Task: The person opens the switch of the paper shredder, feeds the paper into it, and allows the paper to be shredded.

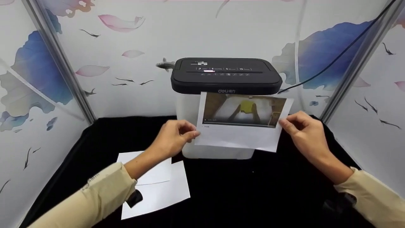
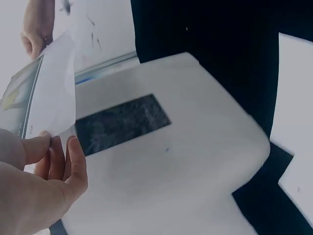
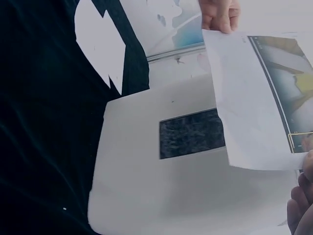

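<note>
Between both hands a printed sheet of paper [image 1: 234,137] is held up, with a photo of hands and a yellow item on its upper part. My left hand [image 1: 175,137] pinches its left edge between thumb and fingers. At the opposite edge my right hand [image 1: 305,133] pinches the sheet. Right behind the paper stands a paper shredder with a black lid [image 1: 227,77] and a pale bin [image 1: 218,153]. The lid's slot [image 1: 246,72] lies above and beyond the sheet's top edge. In the left wrist view the bin's dark window [image 2: 124,122] shows.
Other white sheets [image 1: 158,199] lie on the black cloth [image 1: 253,196] at the left, partly under my left forearm. A black cable [image 1: 341,52] runs from the shredder to the upper right. Printed panels [image 1: 126,95] with metal posts [image 1: 63,63] enclose the back and sides.
</note>
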{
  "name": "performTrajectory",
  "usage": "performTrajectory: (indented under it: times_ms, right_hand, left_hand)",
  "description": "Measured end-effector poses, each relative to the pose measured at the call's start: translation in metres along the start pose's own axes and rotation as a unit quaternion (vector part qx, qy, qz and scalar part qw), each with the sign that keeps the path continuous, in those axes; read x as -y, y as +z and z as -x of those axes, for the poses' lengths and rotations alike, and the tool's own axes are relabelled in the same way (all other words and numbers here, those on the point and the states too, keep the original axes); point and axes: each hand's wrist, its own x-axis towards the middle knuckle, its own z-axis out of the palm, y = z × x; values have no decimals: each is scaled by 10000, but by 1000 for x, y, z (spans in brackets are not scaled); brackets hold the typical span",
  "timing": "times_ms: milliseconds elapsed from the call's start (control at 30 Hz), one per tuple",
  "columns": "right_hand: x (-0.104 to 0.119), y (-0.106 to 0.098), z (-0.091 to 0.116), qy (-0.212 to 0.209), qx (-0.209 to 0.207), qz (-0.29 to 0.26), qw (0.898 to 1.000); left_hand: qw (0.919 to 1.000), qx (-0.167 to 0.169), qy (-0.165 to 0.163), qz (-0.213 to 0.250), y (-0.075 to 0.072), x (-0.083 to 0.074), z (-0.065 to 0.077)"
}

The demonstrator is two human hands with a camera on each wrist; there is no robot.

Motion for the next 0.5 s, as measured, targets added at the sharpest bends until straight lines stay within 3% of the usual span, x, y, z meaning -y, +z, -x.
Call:
performTrajectory:
  times_ms: [233,500]
  right_hand:
    - [15,1,-26,-298,23,-97,9995]
    - [25,3,-58,-215,229,-234,9992]
  left_hand:
    - [9990,240,-285,262,-26,-15,-10]
    - [9993,248,-90,277,-44,-22,-28]
